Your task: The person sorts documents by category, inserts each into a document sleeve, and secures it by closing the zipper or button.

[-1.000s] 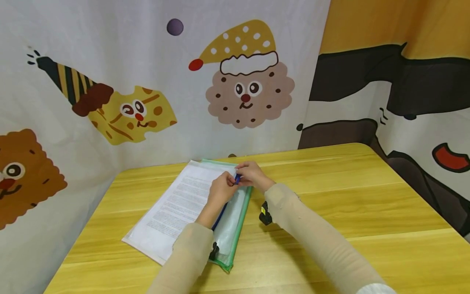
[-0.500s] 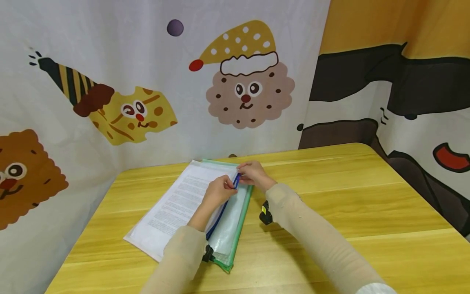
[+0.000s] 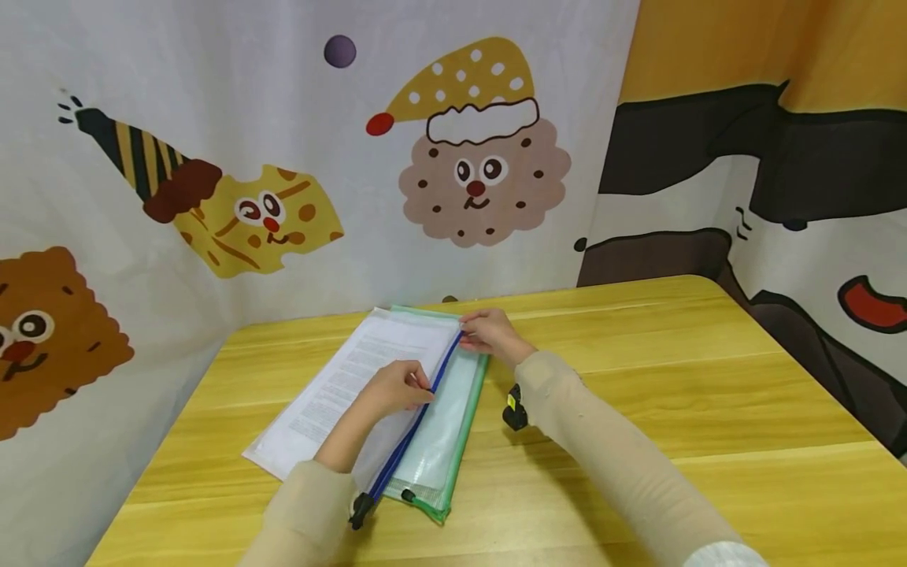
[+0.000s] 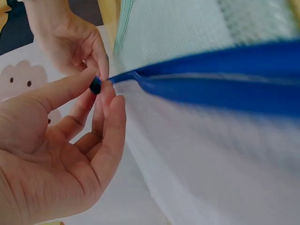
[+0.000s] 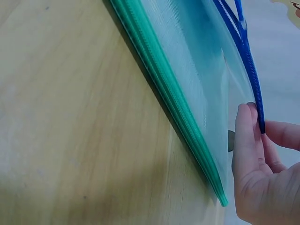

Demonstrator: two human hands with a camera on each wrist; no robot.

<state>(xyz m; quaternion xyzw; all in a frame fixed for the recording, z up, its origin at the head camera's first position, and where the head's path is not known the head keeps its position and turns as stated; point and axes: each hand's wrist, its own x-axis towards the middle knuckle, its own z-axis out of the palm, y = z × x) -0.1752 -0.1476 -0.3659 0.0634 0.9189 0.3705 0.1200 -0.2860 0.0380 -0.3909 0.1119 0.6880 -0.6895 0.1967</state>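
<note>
A clear zip document bag with a blue zipper (image 3: 397, 453) holds a sheet of printed paper (image 3: 340, 378). My left hand (image 3: 397, 390) pinches the dark blue zipper pull (image 4: 95, 85) partway along that edge. Between this hand and the near end, the two blue zipper bands (image 4: 225, 61) stand slightly apart. At the far corner, my right hand (image 3: 492, 335) grips the zipper's end between thumb and fingers, as the right wrist view shows. Behind the pull, toward that corner, the zipper teeth (image 5: 253, 77) lie together.
Beneath lies a second mesh zip bag (image 3: 442, 425) with a green zipper edge (image 5: 173, 96), its near corner sticking out. Both are on a wooden table (image 3: 638, 378). A curtain (image 3: 283, 94) with cartoon prints hangs right behind the table's far edge.
My left hand has moved from beside the right hand down the blue zipper, toward the near left. The right hand stays at the far corner with little movement.
</note>
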